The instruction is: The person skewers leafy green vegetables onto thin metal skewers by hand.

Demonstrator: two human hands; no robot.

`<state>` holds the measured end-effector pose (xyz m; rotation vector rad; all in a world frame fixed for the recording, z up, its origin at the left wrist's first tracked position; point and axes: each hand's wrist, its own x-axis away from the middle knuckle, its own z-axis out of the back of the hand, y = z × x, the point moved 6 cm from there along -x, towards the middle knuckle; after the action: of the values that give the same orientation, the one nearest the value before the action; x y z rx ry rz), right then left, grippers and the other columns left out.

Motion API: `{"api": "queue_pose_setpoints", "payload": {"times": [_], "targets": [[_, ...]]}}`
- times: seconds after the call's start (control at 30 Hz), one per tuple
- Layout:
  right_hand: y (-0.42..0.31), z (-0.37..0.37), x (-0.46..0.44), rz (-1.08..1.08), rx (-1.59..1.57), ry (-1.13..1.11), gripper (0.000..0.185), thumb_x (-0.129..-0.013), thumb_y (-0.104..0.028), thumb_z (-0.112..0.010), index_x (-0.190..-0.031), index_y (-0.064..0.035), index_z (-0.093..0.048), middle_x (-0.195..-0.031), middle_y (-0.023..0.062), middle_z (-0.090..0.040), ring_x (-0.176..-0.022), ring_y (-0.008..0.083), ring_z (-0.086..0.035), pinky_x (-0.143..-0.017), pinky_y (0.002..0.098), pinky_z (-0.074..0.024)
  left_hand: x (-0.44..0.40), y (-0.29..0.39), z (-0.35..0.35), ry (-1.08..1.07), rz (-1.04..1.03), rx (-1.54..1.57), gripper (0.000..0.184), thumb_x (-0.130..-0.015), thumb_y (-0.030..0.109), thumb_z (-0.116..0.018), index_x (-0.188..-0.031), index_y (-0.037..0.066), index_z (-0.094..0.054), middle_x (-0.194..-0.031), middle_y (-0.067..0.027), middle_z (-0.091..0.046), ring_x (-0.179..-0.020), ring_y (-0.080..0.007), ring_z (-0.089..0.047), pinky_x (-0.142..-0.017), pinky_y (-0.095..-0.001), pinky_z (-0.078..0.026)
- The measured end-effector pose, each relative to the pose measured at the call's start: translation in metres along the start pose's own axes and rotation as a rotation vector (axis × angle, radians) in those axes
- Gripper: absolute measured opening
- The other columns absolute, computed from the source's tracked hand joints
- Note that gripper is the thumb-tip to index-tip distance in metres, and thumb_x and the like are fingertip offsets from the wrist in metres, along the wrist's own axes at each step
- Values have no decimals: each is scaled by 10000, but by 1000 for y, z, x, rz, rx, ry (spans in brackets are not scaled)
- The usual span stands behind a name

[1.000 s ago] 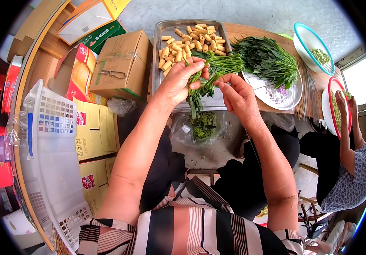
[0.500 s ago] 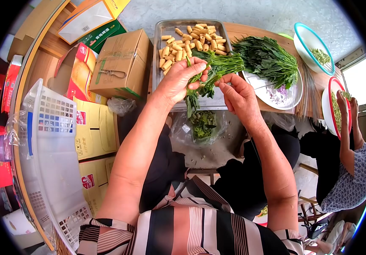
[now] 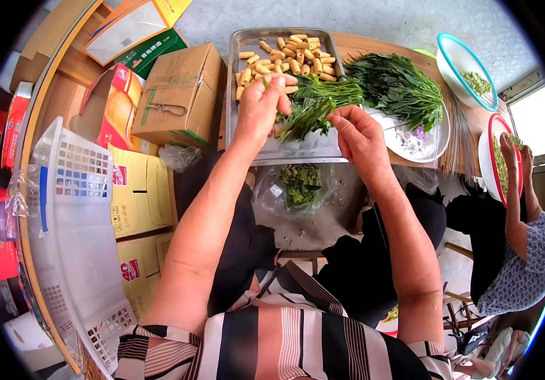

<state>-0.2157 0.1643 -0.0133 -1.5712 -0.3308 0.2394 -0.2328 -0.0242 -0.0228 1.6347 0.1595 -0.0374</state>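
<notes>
The table [image 3: 362,44] is the largest thing, and on its edge lies the metal tray [image 3: 310,151]. To the right of the tray, a big heap [image 3: 399,88] of leafy greens rests partly on a white plate [image 3: 391,144]. Below the table, on the floor, there is a clear bag [image 3: 265,193] with more greens inside. In the tray lies a smaller bunch [image 3: 332,92], its stems to the right.

The 2 hands are above the near part of the tray, well apart. The right hand [image 3: 358,134] has its thumb and forefinger pressed together on 1 end of a leafy sprig [image 3: 310,119]; the sprig goes out from these fingertips to the left, in front of the bunch. The left hand [image 3: 263,104] has its fingers folded in, and a green bit [image 3: 266,82] shows above them. Because of blur, I cannot tell if they grip it. The short tan rolls [image 3: 285,58] lie behind, in the tray.
</notes>
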Motion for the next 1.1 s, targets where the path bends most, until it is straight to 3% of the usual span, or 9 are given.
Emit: {"api": "queue_pose_setpoints", "payload": {"times": [0.03, 0.07, 0.17, 0.33, 0.5, 0.6, 0.73, 1.1], "targets": [[0, 1, 0, -4, -12, 5, 110, -936, -142, -554, -907, -38, -575, -524, -57, -431, -430, 21, -356, -393, 202, -256, 2, 3, 0, 31, 54, 82, 302, -994, 290, -458, -1069, 19, -570, -713, 20, -456, -580, -65, -406, -609, -232, -430], [0, 1, 0, -2, -12, 3, 110, -936, -142, -554, -907, -38, -575, -524, -57, -431, -430, 21, -356, -393, 202, -256, 4, 9, 0, 33, 53, 81, 302, -994, 290, -458, -1069, 19, -570, -713, 20, -456, -580, -65, -406, -609, -232, -430], [1, 1, -1, 5, -31, -6, 122, -941, -152, -546, -910, -37, -574, -517, -56, -428, -419, 22, -352, -392, 201, -253, 9, 11, -6, -26, 223, 141, 347, -992, 377, -405, -1144, 71, -469, -750, 8, -469, -562, -53, -345, -478, -194, -275], [1, 0, 0, -2, -41, -26, 134, -946, -166, -541, -911, -40, -573, -511, -53, -428, -407, 23, -347, -383, 200, -251, 8, 1, -9, -62, 268, 215, 219, -978, 280, -403, -1067, 91, -472, -770, -6, -507, -582, -55, -362, -483, -188, -280], [0, -2, 2, -10, -32, -56, 133, -945, -168, -546, -905, -44, -572, -518, -53, -431, -413, 21, -359, -379, 200, -261, 9, -4, -12, -82, 261, 317, 165, -933, 182, -555, -975, 25, -586, -764, -4, -570, -610, -49, -485, -465, -179, -340], [0, -5, 3, -4, -23, -75, 128, -946, -163, -546, -912, -43, -574, -527, -54, -436, -419, 20, -368, -380, 199, -269, 8, -7, -15, -119, 301, 369, 177, -907, 162, -609, -988, 6, -628, -784, -3, -586, -635, -51, -504, -492, -178, -370], [0, -8, 2, 3, -24, -100, 125, -951, -154, -537, -928, -38, -578, -538, -55, -442, -429, 21, -378, -386, 197, -279, 8, -4, -16, -152, 299, 342, 234, -905, 195, -614, -1049, 12, -641, -796, 27, -571, -661, -48, -484, -520, -187, -353], [-3, -9, 4, -1, 14, -107, 132, -954, -155, -532, -924, -34, -574, -548, -59, -440, -437, 20, -374, -393, 196, -284, 11, -5, -20, -210, 333, 370, 212, -907, 131, -600, -1058, -16, -623, -808, -6, -588, -662, -45, -488, -519, -172, -363]]}}
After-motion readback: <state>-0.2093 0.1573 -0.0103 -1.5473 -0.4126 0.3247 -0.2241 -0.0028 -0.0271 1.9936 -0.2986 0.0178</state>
